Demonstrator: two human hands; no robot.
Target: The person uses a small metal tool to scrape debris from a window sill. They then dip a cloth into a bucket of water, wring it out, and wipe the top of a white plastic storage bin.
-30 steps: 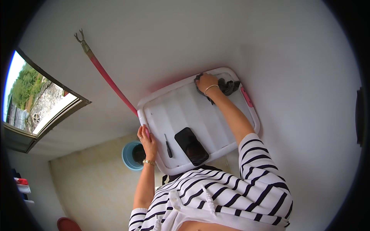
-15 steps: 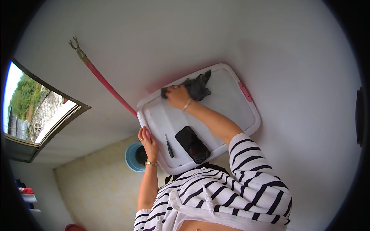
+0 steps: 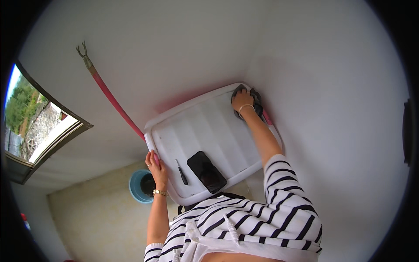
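Observation:
A white plastic storage box lid (image 3: pixel 192 122) with pink latches lies in front of me. My right hand (image 3: pixel 242 101) presses a dark grey cloth (image 3: pixel 254 97) onto its far right corner, fingers bent over the fabric. At the left edge, my left hand (image 3: pixel 158 169) grips the lid by its pink latch (image 3: pixel 156 159). A black smartphone (image 3: pixel 206 172) rests on the near part of the lid. Just left of the phone lies a small screwdriver (image 3: pixel 181 173) with a black handle.
A light blue bucket (image 3: pixel 136 187) with dark contents stands on the floor at the left. A red pole (image 3: pixel 112 99) with a forked metal tip leans beyond the lid's left corner. Walls rise behind and to the right; an open window (image 3: pixel 43 124) is at far left.
My right hand has swept the cloth from the lid's far left edge to its far right corner. The cloth is now bunched under the hand. My left hand keeps its hold.

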